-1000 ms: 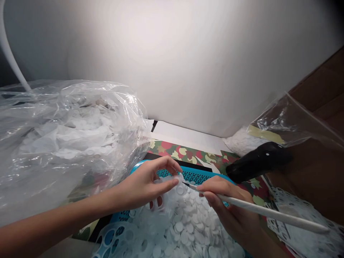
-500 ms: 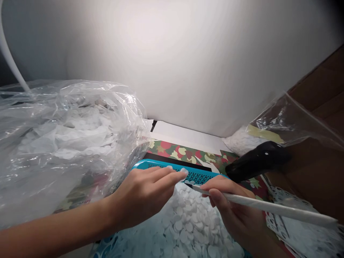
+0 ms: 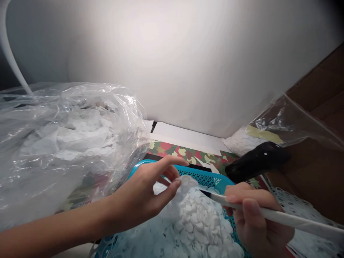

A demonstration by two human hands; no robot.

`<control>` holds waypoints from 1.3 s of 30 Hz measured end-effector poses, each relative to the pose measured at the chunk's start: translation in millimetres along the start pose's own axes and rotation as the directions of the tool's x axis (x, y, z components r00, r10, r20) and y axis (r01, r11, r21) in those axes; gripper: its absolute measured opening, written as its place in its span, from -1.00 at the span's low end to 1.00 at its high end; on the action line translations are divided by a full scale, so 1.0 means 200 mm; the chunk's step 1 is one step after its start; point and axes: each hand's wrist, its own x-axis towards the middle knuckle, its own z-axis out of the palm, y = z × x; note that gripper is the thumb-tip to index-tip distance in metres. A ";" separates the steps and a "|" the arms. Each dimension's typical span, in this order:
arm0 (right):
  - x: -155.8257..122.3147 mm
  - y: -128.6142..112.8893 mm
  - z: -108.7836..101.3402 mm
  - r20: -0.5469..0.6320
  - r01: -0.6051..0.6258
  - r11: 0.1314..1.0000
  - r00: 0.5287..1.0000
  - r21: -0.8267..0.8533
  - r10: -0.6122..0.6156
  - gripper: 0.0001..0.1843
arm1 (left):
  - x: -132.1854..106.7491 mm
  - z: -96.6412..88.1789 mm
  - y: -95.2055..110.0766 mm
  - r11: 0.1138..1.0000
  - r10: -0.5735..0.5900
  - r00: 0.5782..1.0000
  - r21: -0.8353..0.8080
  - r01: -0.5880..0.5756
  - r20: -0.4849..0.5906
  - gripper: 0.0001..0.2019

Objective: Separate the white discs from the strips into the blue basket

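Note:
Below the wall, a blue plastic basket (image 3: 224,181) with perforated sides holds a heap of small white discs (image 3: 199,218). Over its far left part, my left hand (image 3: 150,186) pinches a thin, translucent white piece (image 3: 186,182) between the thumb and curled fingers, with the index finger stretched out above. My right hand (image 3: 258,211) grips a long white-wrapped stick (image 3: 285,218) with a dark pointed tip, held like a pen. The tip is close to the thin piece, just above the discs; whether it touches cannot be made out.
Clear plastic bags of white pieces (image 3: 80,132) fill the left side. A black object (image 3: 255,161) sticks out at the right, near another clear bag (image 3: 285,118). White perforated sheets (image 3: 292,204) lie at the right, beside brown cardboard (image 3: 319,161).
My left hand has gone from lying flat over the basket to a pinch on the thin piece. My right hand has moved right and toward me with the stick.

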 end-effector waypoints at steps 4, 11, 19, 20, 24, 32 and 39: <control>0.00 0.01 0.00 -0.002 0.034 0.999 0.999 0.016 -0.034 -0.78 | 0.00 0.03 -0.03 0.981 -0.103 0.977 -0.141 0.131 0.188 -0.88; 0.03 0.00 0.01 0.168 -0.005 1.000 0.986 -0.017 0.008 -0.80 | 0.03 0.04 -0.07 0.934 -0.179 0.946 -0.255 0.250 0.272 -0.83; 0.08 -0.02 0.02 0.363 0.005 0.994 0.931 -0.112 0.036 -0.82 | 0.01 0.04 -0.06 0.919 -0.186 0.934 -0.282 0.276 0.306 -0.74; 0.08 -0.02 0.02 0.373 0.013 0.993 0.927 -0.120 0.033 -0.82 | 0.01 0.04 -0.06 0.921 -0.185 0.933 -0.278 0.274 0.307 -0.73; 0.09 -0.02 0.02 0.418 0.034 0.985 0.908 -0.167 0.040 -0.86 | 0.01 0.04 -0.06 0.928 -0.179 0.934 -0.262 0.264 0.310 -0.72; 0.08 -0.04 0.01 0.448 0.078 0.979 0.894 -0.186 0.014 -0.86 | 0.01 0.04 -0.07 0.933 -0.164 0.937 -0.259 0.249 0.309 -0.71; 0.09 -0.03 0.02 0.480 0.077 0.978 0.877 -0.192 0.025 -0.88 | 0.00 0.04 -0.06 0.944 -0.137 0.946 -0.251 0.215 0.294 -0.69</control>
